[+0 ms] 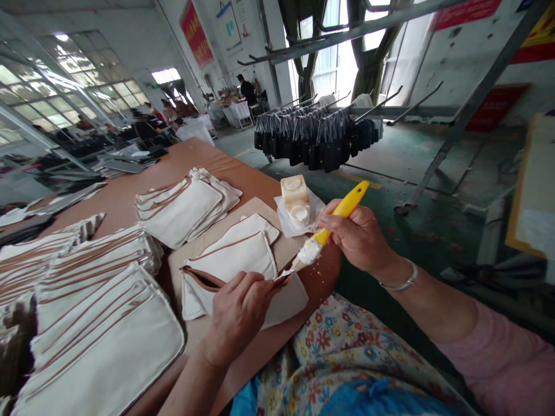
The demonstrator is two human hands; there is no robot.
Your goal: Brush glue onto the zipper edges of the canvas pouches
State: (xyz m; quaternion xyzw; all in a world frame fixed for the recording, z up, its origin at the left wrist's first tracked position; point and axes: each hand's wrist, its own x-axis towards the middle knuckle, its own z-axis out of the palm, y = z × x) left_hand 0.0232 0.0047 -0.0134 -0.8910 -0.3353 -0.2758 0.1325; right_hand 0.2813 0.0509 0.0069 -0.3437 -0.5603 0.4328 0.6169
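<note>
A yellow-handled brush [347,205] is gripped in my right hand [358,234], its bristles caked with a white paste. The bristle tip touches the edge of a cream fabric piece with brown trim [238,257]. My left hand [240,309] pinches the brown-trimmed edge of that piece and holds its opening apart. Beneath lies a tan board [260,208] on the brown table [173,156]. Just beyond the brush, a cut-open plastic container [295,190] with white paste at its mouth rests on a translucent sheet [284,222].
Stacks of cream brown-trimmed pieces [99,341] fill the table's left side, with another pile [186,205] farther back. A metal rack [338,40] holding dark hanging items [312,144] stands beyond the table. People work in the background, including one in dark clothing [248,91].
</note>
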